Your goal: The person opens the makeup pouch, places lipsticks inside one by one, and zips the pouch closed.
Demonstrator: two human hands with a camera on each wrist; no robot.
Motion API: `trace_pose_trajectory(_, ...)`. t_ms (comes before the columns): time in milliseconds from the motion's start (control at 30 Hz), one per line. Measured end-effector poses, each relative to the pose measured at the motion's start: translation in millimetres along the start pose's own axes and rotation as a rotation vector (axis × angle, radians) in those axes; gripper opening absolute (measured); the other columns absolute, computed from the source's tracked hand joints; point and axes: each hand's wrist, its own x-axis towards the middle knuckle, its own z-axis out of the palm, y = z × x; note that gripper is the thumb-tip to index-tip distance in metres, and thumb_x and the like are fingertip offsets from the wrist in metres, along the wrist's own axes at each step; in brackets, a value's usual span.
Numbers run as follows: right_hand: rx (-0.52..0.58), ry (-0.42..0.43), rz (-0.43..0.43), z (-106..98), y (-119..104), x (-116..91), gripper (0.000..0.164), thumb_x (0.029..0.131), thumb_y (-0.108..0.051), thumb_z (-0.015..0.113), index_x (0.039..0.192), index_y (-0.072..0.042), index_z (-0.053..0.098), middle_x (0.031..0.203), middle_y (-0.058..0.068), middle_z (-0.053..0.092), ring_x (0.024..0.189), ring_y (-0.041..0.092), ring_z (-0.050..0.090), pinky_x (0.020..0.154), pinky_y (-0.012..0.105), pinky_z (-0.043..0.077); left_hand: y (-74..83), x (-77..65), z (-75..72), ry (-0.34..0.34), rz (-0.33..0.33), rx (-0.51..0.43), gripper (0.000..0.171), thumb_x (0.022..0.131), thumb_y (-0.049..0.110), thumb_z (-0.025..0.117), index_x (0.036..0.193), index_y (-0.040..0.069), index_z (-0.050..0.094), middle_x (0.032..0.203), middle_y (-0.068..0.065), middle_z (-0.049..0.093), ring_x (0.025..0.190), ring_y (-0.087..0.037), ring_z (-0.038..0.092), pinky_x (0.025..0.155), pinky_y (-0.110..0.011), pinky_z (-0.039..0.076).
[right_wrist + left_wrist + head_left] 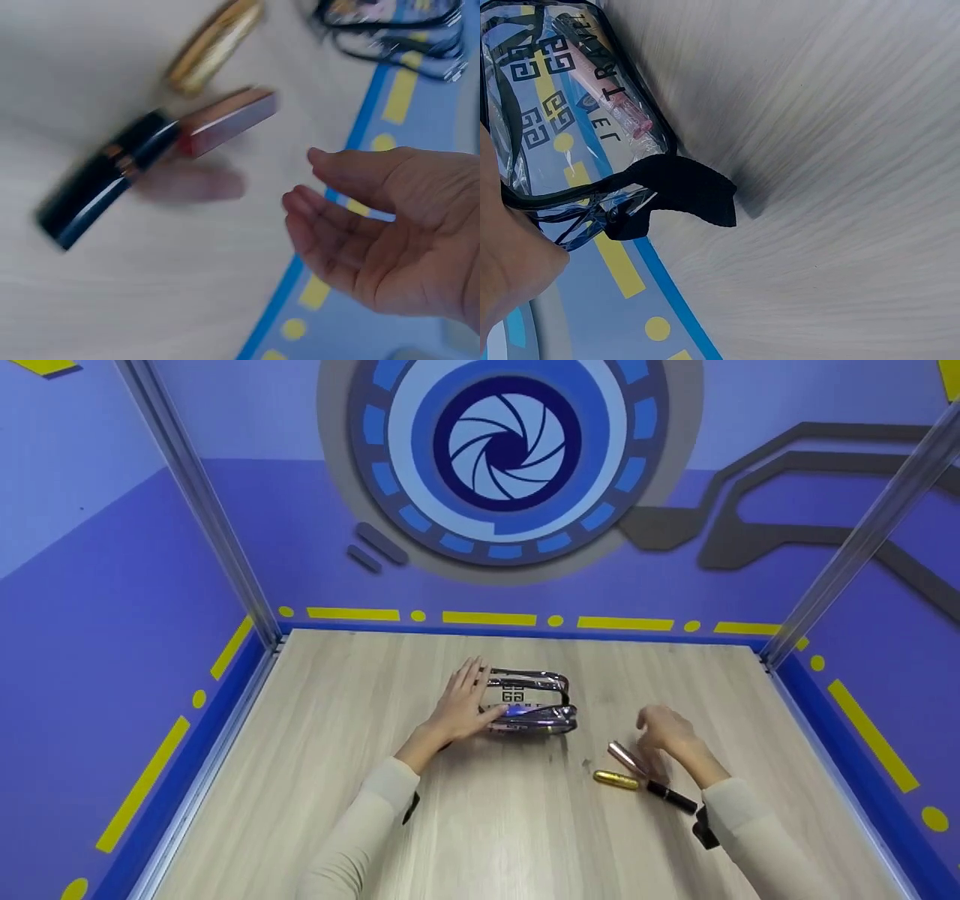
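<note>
A clear cosmetic bag [529, 696] with black trim and printed letters stands on the table. My left hand [459, 706] rests at its left end, fingers stretched over the back edge and thumb along the front one. In the left wrist view, a pink tube [615, 90] shows through the clear wall. My right hand [375, 225] hangs with loosely bent fingers and nothing between them. Below it lie a gold lipstick tube [616, 780], a rose-coloured rectangular tube [627, 757] and a black lipstick-like tube [672, 797]. A blurred pinkish shape [195, 184] shows beside the black tube.
The wooden tabletop [480, 825] is bounded by a blue printed back wall [262, 532] and side walls with metal corner posts [202, 502]. A black strap [682, 191] sticks out from the bag's end in the left wrist view.
</note>
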Motion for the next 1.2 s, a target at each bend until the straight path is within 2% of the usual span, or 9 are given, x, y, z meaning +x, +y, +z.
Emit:
trace_pose_trajectory(67,-0.01,-0.041,0.062,2,11,-3,0.03,0.085,-0.008,0.071,0.109,0.011,0.069,0.111,0.03,0.07,0.098,0.046,0.068,0.079,0.057,0.058,0.7,0.3,-0.3,-0.001,-0.006,-0.001,0.09,0.103,0.058,0.047,0.163,0.001,0.012,0.172,-0.021,0.005,0.16,-0.04,0.006,0.13,-0.056,0.007)
trace_pose_trajectory(200,-0.003,-0.096,0.155,9,26,-9,0.011,0.082,-0.009,0.069,0.074,-0.002,0.063,0.073,0.009,0.061,0.067,0.024,0.055,0.059,0.038,0.045,2.8,-0.1,-3.0,-0.005,-0.007,0.01,0.089,0.103,0.058,0.046,0.163,0.001,0.013,0.172,-0.021,0.005,0.16,-0.041,0.007,0.13,-0.056,0.008)
trace_pose_trajectory(267,0.01,-0.118,0.189,14,29,-9,0.021,0.077,-0.008,0.07,0.063,-0.012,0.054,0.063,0.0,0.049,0.059,0.017,0.044,0.054,0.032,0.035,2.8,-1.2,-4.5,-0.006,-0.006,0.013,0.089,0.103,0.057,0.046,0.163,0.0,0.013,0.172,-0.021,0.006,0.159,-0.041,0.008,0.129,-0.057,0.009)
trace_pose_trajectory(333,0.02,-0.136,0.203,16,29,-9,0.024,0.074,-0.009,0.071,0.06,-0.014,0.052,0.059,-0.001,0.05,0.056,0.016,0.046,0.051,0.03,0.036,3.2,-2.1,-5.9,-0.006,-0.007,0.016,0.088,0.103,0.056,0.047,0.163,-0.001,0.014,0.171,-0.022,0.007,0.159,-0.041,0.008,0.129,-0.057,0.01)
trace_pose_trajectory(533,0.06,-0.141,0.177,22,28,-8,0.034,0.082,-0.015,0.068,0.054,-0.016,0.048,0.049,-0.007,0.04,0.048,0.013,0.045,0.045,0.026,0.036,2.9,-1.6,-3.3,0.01,-0.002,0.008,0.087,0.103,0.054,0.049,0.162,-0.001,0.016,0.171,-0.023,0.008,0.159,-0.041,0.009,0.129,-0.058,0.013)
trace_pose_trajectory(633,0.069,-0.124,0.173,25,29,-7,0.039,0.09,-0.022,0.062,0.055,-0.016,0.047,0.049,-0.007,0.039,0.047,0.013,0.044,0.044,0.026,0.036,2.5,-1.1,-2.1,0.013,0.0,0.006,0.088,0.103,0.055,0.049,0.162,-0.001,0.017,0.171,-0.023,0.008,0.159,-0.041,0.008,0.129,-0.058,0.013)
trace_pose_trajectory(867,0.143,-0.038,0.155,32,33,-2,0.055,0.102,-0.039,0.055,0.063,-0.003,0.068,0.051,-0.002,0.051,0.049,0.013,0.044,0.046,0.027,0.034,0.9,-0.9,-1.4,0.0,-0.008,0.014,0.089,0.102,0.056,0.048,0.163,0.0,0.014,0.172,-0.021,0.005,0.16,-0.039,0.005,0.13,-0.056,0.01)
trace_pose_trajectory(1067,0.166,0.14,0.1,25,21,2,0.038,0.101,-0.026,0.061,0.097,0.01,0.073,0.086,0.022,0.072,0.071,0.028,0.065,0.06,0.045,0.053,1.3,-0.1,-2.4,0.006,-0.008,0.015,0.089,0.103,0.056,0.048,0.163,0.0,0.015,0.172,-0.02,0.005,0.16,-0.038,0.004,0.13,-0.056,0.01)
trace_pose_trajectory(1200,0.169,0.245,0.016,17,1,6,0.029,0.1,-0.016,0.063,0.105,0.012,0.07,0.096,0.028,0.07,0.083,0.038,0.069,0.071,0.054,0.057,3.2,-0.8,-3.3,-0.002,-0.014,0.019,0.089,0.102,0.057,0.047,0.163,0.0,0.015,0.172,-0.021,0.005,0.16,-0.038,0.005,0.129,-0.056,0.011)
